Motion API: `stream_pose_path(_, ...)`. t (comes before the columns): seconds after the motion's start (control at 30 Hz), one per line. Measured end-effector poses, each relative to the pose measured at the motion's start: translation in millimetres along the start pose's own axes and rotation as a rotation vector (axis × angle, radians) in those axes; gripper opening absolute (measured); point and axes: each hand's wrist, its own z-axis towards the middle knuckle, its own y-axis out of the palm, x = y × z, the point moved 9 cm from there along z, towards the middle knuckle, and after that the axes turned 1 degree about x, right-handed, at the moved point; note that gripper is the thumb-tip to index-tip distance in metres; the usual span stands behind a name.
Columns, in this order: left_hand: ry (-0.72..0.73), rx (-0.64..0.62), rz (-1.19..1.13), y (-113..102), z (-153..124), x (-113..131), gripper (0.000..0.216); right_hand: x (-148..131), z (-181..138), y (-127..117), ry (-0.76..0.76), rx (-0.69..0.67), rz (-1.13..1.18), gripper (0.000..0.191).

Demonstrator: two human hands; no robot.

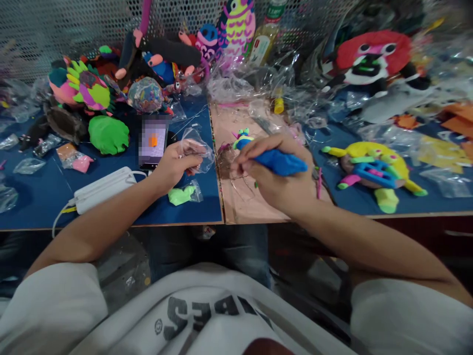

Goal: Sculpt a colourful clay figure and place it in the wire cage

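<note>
One blue piece [284,162] snug in the right hand's [279,186] pinched fingers, clear bag [204,150] within the left hand's [173,163] curled ones.

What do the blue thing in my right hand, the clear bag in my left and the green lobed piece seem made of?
Blue thing: perhaps modelling clay, at least outside; matte, with soft uneven contours. Clear bag: thin glossy plastic, see-through and wrinkled. Green piece: likely modelling clay, matte, softly scalloped edge.

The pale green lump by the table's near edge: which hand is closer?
Left. The left hand is just beyond the pale green lump; the right hand is farther off, to the lump's right, over the brown board.
</note>
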Motion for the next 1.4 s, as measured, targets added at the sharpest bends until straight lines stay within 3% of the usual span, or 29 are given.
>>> stream_pose_path(0.1,0.003,0.069,0.066,-6,3,1,0.034,7,-45,9,0.298,-0.151,0.181,0.040)
stream_pose_path(0.2,0.026,0.166,0.141,-19,12,4,0.046,9,-97,13,0.517,-0.145,0.462,0.077)
stream_pose_path(0.27,0.029,0.208,0.177,-29,26,6,0.048,14,-127,13,0.600,-0.101,0.516,0.086)
stream_pose_path(0.37,0.054,0.158,0.220,-31,65,10,0.048,23,-156,3,0.594,0.063,0.517,0.076)
stream_pose_path(0.5,-0.063,0.084,0.238,-26,124,14,0.025,35,-182,-20,0.573,0.294,0.458,0.037)
stream_pose_path(0.6,-0.188,0.076,0.340,-19,136,24,0.023,29,-186,-37,0.468,0.315,0.408,0.040)
stream_pose_path(0.67,-0.156,0.150,0.451,-16,118,40,0.024,22,-186,-46,0.410,0.260,0.437,0.063)
stream_pose_path(0.7,-0.020,0.299,0.648,-19,100,61,0.025,20,-187,-49,0.408,0.235,0.471,0.074)
stream_pose_path(0.73,0.070,0.352,0.724,-11,77,71,0.025,19,-189,-52,0.421,0.225,0.511,0.081)
stream_pose_path(0.8,0.206,0.341,0.790,19,27,77,0.030,22,-194,-59,0.465,0.256,0.592,0.085)
stream_pose_path(0.83,0.352,0.257,0.883,47,1,80,0.030,24,-197,-63,0.479,0.286,0.623,0.082)
stream_pose_path(0.9,0.516,-0.041,1.115,109,-46,61,0.030,25,-201,-66,0.474,0.338,0.652,0.080)
stream_pose_path(0.93,0.527,-0.147,1.224,132,-63,46,0.033,24,-201,-66,0.459,0.350,0.652,0.080)
stream_pose_path(1.0,0.482,-0.208,1.363,156,-84,20,0.042,20,-202,-67,0.407,0.361,0.621,0.081)
stream_pose_path(1.17,0.452,-0.166,1.339,162,-100,1,0.025,11,-204,-68,0.355,0.314,0.518,0.079)
stream_pose_path(1.27,0.518,-0.106,1.264,153,-117,2,0.018,19,-212,-64,0.407,0.312,0.523,0.060)
stream_pose_path(1.33,0.584,-0.007,1.106,147,-137,8,0.021,21,-217,-61,0.375,0.338,0.481,0.039)
stream_pose_path(1.4,0.609,0.028,0.794,145,-161,9,0.024,14,-220,-55,0.271,0.358,0.374,0.029)
